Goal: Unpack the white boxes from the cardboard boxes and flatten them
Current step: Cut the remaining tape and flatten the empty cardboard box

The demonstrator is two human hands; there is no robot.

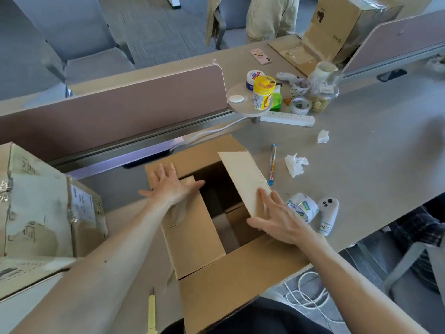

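Observation:
An open brown cardboard box (231, 278) stands on the desk in front of me, its flaps spread. My left hand (168, 186) lies flat with straight fingers on the left flap (192, 235), near its far end. My right hand (279, 218) presses with straight fingers on the right flap (243, 179), which stands tilted up. The box's inside is dark; only brown cardboard shows at its bottom. No white box is visible inside. A second, worn cardboard box (41, 208) with torn tape sits at the left.
A yellow utility knife (152, 312) lies by the near edge. A tape roll (304, 207) and a white controller (328, 215) sit right of the box. Crumpled tissues (296, 163), a candy stick (272, 165), a power strip (286, 119), jars and a desk divider (115, 112) lie beyond.

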